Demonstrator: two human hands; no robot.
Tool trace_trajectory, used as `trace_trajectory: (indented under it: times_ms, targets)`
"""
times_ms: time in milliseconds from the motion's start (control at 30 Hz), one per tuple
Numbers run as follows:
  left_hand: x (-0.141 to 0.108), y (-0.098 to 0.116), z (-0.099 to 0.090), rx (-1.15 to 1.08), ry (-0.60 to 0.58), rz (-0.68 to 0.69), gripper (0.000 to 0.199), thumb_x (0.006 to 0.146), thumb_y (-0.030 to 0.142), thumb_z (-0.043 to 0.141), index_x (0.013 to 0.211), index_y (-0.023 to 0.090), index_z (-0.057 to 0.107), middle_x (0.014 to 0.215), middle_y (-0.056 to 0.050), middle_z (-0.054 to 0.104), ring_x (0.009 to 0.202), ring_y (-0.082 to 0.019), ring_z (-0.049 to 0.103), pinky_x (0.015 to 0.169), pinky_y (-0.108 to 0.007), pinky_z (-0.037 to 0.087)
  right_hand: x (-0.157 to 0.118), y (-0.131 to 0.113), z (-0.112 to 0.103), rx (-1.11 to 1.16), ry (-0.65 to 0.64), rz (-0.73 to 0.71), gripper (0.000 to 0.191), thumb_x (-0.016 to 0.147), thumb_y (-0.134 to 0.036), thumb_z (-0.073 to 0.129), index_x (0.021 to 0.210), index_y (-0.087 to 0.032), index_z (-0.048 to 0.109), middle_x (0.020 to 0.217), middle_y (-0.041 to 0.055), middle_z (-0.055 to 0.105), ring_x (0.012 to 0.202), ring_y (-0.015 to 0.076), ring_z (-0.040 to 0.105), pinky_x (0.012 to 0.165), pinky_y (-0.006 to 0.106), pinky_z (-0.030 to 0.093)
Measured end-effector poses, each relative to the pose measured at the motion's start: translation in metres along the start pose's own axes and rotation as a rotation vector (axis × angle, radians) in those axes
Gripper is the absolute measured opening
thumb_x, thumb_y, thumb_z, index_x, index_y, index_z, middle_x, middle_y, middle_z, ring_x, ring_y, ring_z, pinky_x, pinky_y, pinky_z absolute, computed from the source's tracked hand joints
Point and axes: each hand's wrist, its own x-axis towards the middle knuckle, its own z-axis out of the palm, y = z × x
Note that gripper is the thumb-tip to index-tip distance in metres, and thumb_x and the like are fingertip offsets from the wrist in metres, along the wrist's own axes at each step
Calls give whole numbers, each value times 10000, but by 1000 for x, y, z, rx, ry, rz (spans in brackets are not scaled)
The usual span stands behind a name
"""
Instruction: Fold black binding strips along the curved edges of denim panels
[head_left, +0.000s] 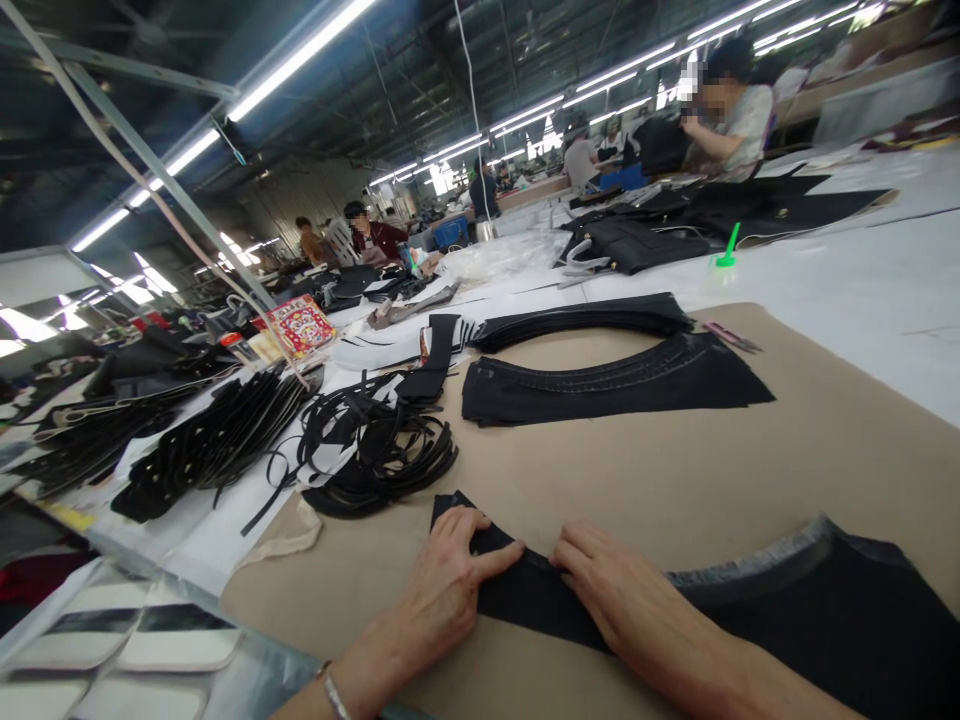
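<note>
A black curved panel (810,625) of leather-like material lies along the near side of the brown sheet, with a greyish strip along its concave edge. My left hand (446,575) presses on the panel's left end, fingers lying over it and thumb stretched out to the right. Close beside it, my right hand (619,585) has its fingers bent together on the curved edge. What lies under the right palm is hidden. Farther up the sheet sit another curved black panel (615,385) with a grey-marked edge and a stack of similar black panels (585,318).
Coiled black strips (375,460) lie left of the panels, beside fanned black pieces (217,440). Pink-handled snips (727,335) rest at the brown sheet's (847,440) far edge. A green pointed object (727,250) stands on the white table. Other people work farther back.
</note>
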Motion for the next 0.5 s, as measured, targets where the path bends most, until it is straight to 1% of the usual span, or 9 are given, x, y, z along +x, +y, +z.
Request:
trace_trajectory:
  times_ms: [133, 233, 333, 400, 500]
  targets:
    - [4, 4, -1, -5, 46, -19, 526, 886, 52, 412, 1233, 391, 616, 1170, -81, 507, 1094, -236, 481, 925, -450, 446, -8, 1, -5, -35, 9, -45, 322, 888, 16, 377, 982, -150, 636, 1000, 98, 583, 929, 227, 543, 846, 362, 456]
    - [8, 17, 2, -22, 90, -33, 490, 871, 33, 410, 1181, 320, 659, 1240, -83, 522, 1139, -238, 480, 963, -449, 432, -10, 1, -5, -63, 6, -66, 318, 877, 24, 397, 1006, -134, 640, 1002, 107, 581, 927, 236, 537, 843, 375, 458]
    - [11, 33, 11, -116, 73, -48, 489, 864, 16, 390, 1213, 255, 635, 1159, -72, 595, 1078, -209, 523, 944, -396, 459, -10, 3, -2, -73, 28, -81, 319, 868, 34, 409, 1021, -129, 637, 1000, 104, 579, 933, 239, 533, 854, 386, 454]
    - [11, 40, 18, -169, 65, -57, 491, 875, 24, 381, 1257, 237, 604, 1099, -67, 625, 1027, -201, 543, 915, -378, 479, -11, 4, -1, -72, 50, -92, 313, 864, 34, 421, 1018, -135, 635, 996, 97, 581, 934, 237, 532, 860, 389, 449]
    - [7, 42, 24, -168, 68, -37, 502, 890, 41, 376, 1321, 230, 552, 1131, -74, 625, 1059, -212, 534, 938, -392, 476, -13, 7, 0, -67, 73, -108, 283, 872, 23, 423, 975, -140, 630, 973, 86, 580, 906, 226, 533, 837, 370, 450]
